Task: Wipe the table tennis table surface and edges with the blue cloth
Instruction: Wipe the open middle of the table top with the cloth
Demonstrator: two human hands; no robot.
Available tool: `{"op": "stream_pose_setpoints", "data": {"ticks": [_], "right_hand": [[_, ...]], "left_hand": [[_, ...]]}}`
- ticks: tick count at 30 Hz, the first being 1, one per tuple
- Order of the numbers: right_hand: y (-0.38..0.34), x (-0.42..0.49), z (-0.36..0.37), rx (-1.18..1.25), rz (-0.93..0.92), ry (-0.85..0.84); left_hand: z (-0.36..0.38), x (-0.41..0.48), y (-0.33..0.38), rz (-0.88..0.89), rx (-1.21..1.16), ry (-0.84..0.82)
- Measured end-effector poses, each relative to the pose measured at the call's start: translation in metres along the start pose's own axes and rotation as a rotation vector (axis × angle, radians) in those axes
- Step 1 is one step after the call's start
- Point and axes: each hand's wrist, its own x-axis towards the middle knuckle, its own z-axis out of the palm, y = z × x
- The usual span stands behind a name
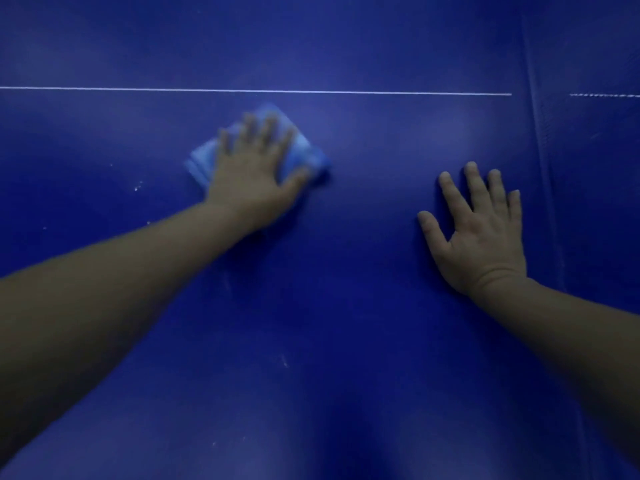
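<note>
The dark blue table tennis table fills the whole view. My left hand lies flat, fingers spread, pressing a folded light blue cloth onto the surface just below the white centre line. The hand and cloth are blurred. My right hand rests palm down on the bare table to the right, fingers apart, holding nothing.
A few small white specks and faint scuffs mark the surface left of and below the cloth. At the right a dark net strip crosses the table, with more blue surface beyond it.
</note>
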Motion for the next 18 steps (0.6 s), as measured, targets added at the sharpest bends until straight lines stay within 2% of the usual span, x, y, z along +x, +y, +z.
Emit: {"op": "stream_pose_setpoints", "data": {"ticks": [3,5,6,7,10,11,12,13,16,17,18], "right_hand": [[-0.001,0.0,-0.001,0.002,-0.001,0.0],[0.0,0.0,0.0,0.007,-0.002,0.0],[-0.001,0.0,0.001,0.008,-0.005,0.004],[-0.001,0.0,0.002,0.007,-0.007,0.009],[0.0,0.001,0.003,0.011,-0.009,0.012],[0.001,0.0,0.003,0.011,-0.005,0.017],[0.001,0.001,0.002,0.012,-0.004,0.023],[0.001,0.001,0.002,0.014,-0.004,0.023],[0.0,0.001,0.002,0.011,-0.007,0.02],[0.001,0.001,0.003,0.01,-0.008,0.021],[0.002,0.001,0.003,0.011,-0.011,0.023]], "left_hand": [[0.019,-0.105,0.044,0.574,-0.051,-0.012],[0.015,-0.134,0.03,0.778,-0.007,-0.069],[0.014,-0.124,0.015,0.761,0.02,-0.048],[0.011,-0.106,0.0,0.626,0.036,-0.036],[-0.004,-0.048,-0.022,-0.035,-0.003,-0.024],[-0.002,-0.045,-0.012,-0.124,-0.013,-0.007],[0.004,-0.055,0.006,-0.1,-0.009,0.01],[0.011,-0.076,0.027,0.014,-0.026,0.019],[0.025,-0.172,0.068,0.607,-0.058,-0.024],[0.024,-0.184,0.061,0.714,-0.027,-0.056],[0.023,-0.18,0.045,0.75,-0.008,-0.046]]}}
